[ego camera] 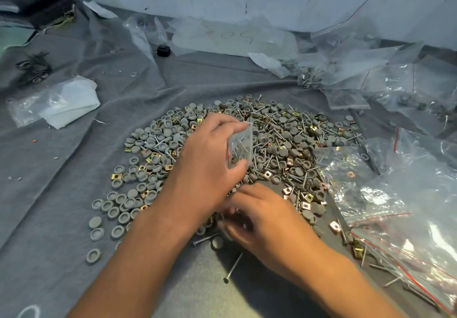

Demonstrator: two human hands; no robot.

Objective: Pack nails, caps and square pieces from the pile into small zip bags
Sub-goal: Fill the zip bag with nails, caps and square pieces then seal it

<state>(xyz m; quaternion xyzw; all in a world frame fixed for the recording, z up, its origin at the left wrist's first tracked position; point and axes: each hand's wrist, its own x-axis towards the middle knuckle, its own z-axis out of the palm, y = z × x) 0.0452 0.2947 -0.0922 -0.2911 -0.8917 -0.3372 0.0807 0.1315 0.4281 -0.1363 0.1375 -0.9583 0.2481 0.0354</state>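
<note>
Left hand [210, 159] over the pile [247, 149], grip clenched on a small zip bag [241, 148]: thumb low, fingertips on its top edge, bag upright, nails visible inside. Right hand [262, 215] at 6 o'clock of the bag, low on the near edge of the pile, fingers curled down onto pieces; blurred, so cannot tell whether that grip holds anything.

Pile sits mid-frame on a grey cloth [61, 194]: grey round caps [138, 186] mostly on its 9 o'clock side, nails [279, 129] and brass square pieces [288, 190] mixed toward 3 o'clock. 1 loose nail [233, 267] lies on the cloth at 6 o'clock of the right hand.

Filled red-strip zip bags [408, 238] stacked at 4 o'clock of the pile, touching its edge. More clear bags [346, 70] at 1 o'clock, well apart. White folded sheet in plastic [66, 102] at 10 o'clock. Small black object [163, 51] at 12 o'clock.
</note>
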